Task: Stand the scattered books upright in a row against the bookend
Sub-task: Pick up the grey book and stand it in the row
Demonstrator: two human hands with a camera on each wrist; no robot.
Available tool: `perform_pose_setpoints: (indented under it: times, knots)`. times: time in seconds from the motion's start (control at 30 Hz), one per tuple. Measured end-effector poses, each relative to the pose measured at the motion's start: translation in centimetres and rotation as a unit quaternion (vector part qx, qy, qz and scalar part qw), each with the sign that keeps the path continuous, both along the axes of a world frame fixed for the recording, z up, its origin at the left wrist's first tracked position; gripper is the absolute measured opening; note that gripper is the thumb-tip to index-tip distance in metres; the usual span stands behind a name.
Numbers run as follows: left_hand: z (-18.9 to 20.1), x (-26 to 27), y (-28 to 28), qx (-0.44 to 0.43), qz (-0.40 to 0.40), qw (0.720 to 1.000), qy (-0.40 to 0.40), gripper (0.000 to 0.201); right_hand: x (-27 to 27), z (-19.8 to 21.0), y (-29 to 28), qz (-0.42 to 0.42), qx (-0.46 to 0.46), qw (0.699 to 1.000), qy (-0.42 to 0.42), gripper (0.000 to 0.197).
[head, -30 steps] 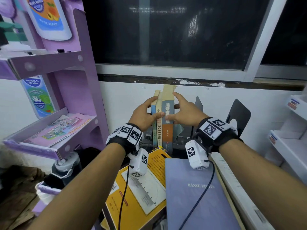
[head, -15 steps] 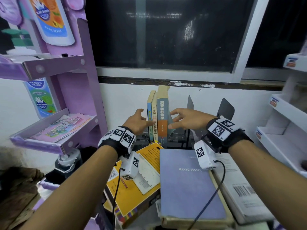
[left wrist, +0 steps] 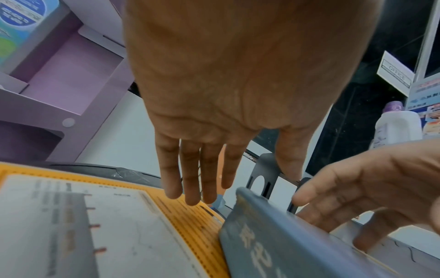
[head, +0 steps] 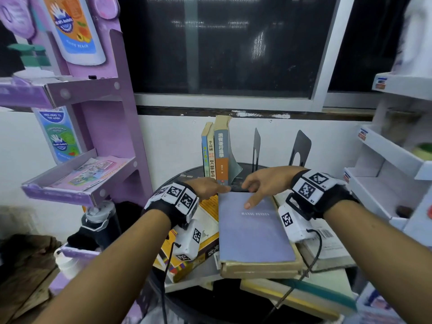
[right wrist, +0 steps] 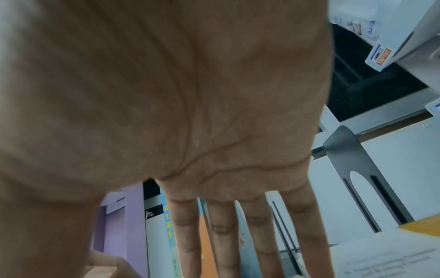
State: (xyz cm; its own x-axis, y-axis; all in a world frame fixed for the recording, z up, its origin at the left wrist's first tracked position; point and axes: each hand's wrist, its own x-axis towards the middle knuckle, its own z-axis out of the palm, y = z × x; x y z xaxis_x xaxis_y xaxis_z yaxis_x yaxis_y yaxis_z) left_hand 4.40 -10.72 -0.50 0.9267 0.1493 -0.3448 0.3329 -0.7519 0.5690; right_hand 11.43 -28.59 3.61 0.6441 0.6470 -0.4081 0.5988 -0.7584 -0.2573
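Three books (head: 215,150) stand upright in a row at the back of the round table, spines towards me. Right of them stand two black bookends (head: 256,146), (head: 300,148). A lavender book (head: 252,230) lies flat in front, on other books. My left hand (head: 217,188) hovers open at its far left corner, fingers (left wrist: 197,178) straight, holding nothing. My right hand (head: 251,192) is spread over its far edge, thumb resting on the cover and fingers (right wrist: 238,235) straight. A yellow book (head: 187,253) lies flat under my left wrist.
A white book (head: 327,244) lies flat on the right, and more books are stacked under the lavender one. A purple display rack (head: 112,141) stands close on the left, white shelves (head: 392,155) on the right. Behind the books are the wall and a dark window.
Both hands let go of the upright books and came down and back towards me, to the far edge of the lavender book. The three books stayed standing.
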Motion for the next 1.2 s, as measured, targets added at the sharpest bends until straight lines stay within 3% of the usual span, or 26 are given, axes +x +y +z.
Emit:
perform_pose_setpoints:
  times: [0.23,0.63,0.8,0.93,1.03,1.13,1.2]
  knots:
    - [-0.6,-0.5,-1.7,0.03,-0.01,0.999,0.041,0.068,-1.1,-0.6,-1.2,0.0,-0.04,0.999,-0.035,0.09]
    - [-1.7,-0.9,-2.0,-0.067,0.048,0.997,0.0,0.076,-1.0,-1.1,-1.1,0.01,-0.007,0.998,-0.065,0.077]
    - [-1.6,-0.8,-1.7,-0.128,0.068,0.989,0.004,0.056,-0.8,-1.4,-0.9,0.012,0.019,0.997,-0.076,0.085]
    - [-1.3,-1.6,-2.2,-0.2,0.068,0.977,-0.002,0.018,-1.0,-1.4,-0.8,0.015,0.029,0.997,-0.077,0.084]
    - [-1.1,-2.3,-2.0,-0.227,0.068,0.971,0.003,0.016,-1.3,-1.1,-0.6,0.023,0.04,0.996,-0.075,0.086]
    - [-0.7,-2.8,-1.6,-0.247,0.073,0.966,0.007,0.043,-1.5,-0.6,-0.4,0.039,0.052,0.995,-0.077,0.087]
    - [-0.3,-3.0,-1.4,-0.254,0.068,0.965,0.004,0.05,-1.6,-0.1,-0.3,0.048,0.063,0.994,-0.074,0.085]
